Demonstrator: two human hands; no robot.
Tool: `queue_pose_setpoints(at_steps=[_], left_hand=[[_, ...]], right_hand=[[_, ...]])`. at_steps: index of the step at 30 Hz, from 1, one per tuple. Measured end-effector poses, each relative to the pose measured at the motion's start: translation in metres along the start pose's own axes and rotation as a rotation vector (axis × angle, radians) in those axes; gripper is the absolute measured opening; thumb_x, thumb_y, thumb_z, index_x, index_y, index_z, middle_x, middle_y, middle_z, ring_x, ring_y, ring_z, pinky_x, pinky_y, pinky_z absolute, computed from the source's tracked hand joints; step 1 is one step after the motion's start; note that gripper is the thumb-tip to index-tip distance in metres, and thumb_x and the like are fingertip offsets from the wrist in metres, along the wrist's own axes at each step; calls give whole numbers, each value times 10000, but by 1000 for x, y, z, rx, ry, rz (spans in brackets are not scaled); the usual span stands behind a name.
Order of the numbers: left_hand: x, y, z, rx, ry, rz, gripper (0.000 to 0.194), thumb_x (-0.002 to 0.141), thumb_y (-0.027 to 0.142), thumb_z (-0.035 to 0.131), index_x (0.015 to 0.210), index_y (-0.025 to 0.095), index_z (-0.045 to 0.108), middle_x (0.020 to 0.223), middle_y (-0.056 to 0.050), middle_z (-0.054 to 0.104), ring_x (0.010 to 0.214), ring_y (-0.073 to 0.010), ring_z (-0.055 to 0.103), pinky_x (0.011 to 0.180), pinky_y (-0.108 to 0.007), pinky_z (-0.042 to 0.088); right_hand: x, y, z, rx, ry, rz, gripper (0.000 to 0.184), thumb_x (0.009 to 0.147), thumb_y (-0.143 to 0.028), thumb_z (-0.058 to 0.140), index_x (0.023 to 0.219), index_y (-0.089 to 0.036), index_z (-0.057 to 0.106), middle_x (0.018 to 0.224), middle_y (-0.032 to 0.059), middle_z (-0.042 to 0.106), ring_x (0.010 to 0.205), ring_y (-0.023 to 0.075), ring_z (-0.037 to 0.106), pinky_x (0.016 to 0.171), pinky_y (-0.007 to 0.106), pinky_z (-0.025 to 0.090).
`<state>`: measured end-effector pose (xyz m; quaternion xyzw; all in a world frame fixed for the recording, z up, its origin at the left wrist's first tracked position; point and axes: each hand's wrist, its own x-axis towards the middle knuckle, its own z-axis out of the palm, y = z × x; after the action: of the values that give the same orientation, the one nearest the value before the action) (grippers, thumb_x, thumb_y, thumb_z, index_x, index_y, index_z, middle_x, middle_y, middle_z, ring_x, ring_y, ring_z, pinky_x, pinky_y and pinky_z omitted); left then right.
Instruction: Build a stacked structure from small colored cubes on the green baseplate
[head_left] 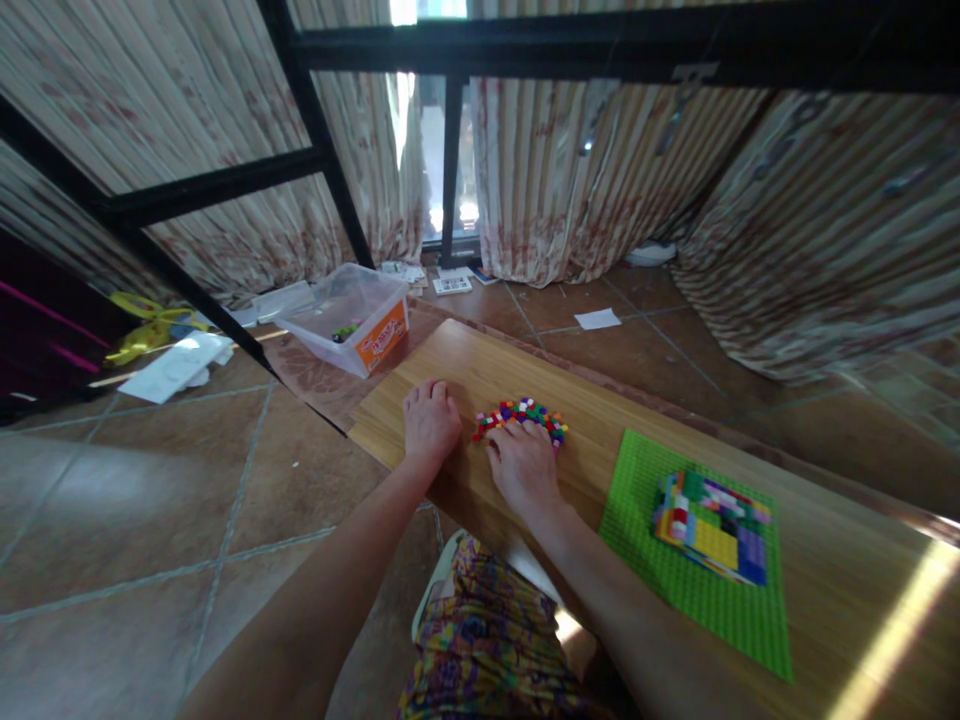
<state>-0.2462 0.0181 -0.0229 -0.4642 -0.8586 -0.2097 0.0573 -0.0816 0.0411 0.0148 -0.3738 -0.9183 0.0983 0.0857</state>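
On the wooden bench, a heap of tiny coloured toy bricks point(526, 408) lies in red, white, green, purple, orange and yellow. My right hand point(525, 465) rests over the near side of this heap, its fingers spread and bent down onto the bricks; the fingertips are partly hidden. To the left of the heap, my left hand point(433, 420) lies palm down on the wood, fingers slightly bent, with no brick seen in it. A green baseplate point(697, 590) on the right carries a low multicoloured brick build point(712, 535), apart from both hands.
The wooden bench point(585, 390) runs diagonally towards the lower right. A clear plastic box point(322, 340) with an orange label and a few pieces inside stands on the floor beyond its left end. Black metal bars point(217, 185) and patterned curtains point(555, 180) rise behind. Papers point(598, 319) lie on the tiles.
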Motion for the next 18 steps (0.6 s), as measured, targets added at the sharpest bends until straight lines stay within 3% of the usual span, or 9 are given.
queue_pose_setpoints(at_steps=[6,12,18], left_hand=[[0,0,0,13,6,13,340,941,241,414,1189,156,630,1273,-129,637,1179,-297,554,1046,-440,429],[1,-1,1,6,9,8,345,931,242,430,1203,163,628,1284,-133,631,1192,-301,551,1046,-443,431],[1,-2,2,3,14,14,347,936,244,419,1201,163,628,1278,-136,634,1187,-300,561,1046,-444,430]], right_hand=[[4,-5,2,-25,-18,-2,272,955,-132,463,1090,-180,695,1082,104,712,1014,258,556,853,381,345],[6,-10,6,-74,-4,23,241,978,-171,467,980,-171,708,1077,121,703,1026,264,558,874,388,359],[-3,-10,6,94,80,42,199,981,-179,484,950,-176,680,985,97,719,988,241,605,879,348,393]])
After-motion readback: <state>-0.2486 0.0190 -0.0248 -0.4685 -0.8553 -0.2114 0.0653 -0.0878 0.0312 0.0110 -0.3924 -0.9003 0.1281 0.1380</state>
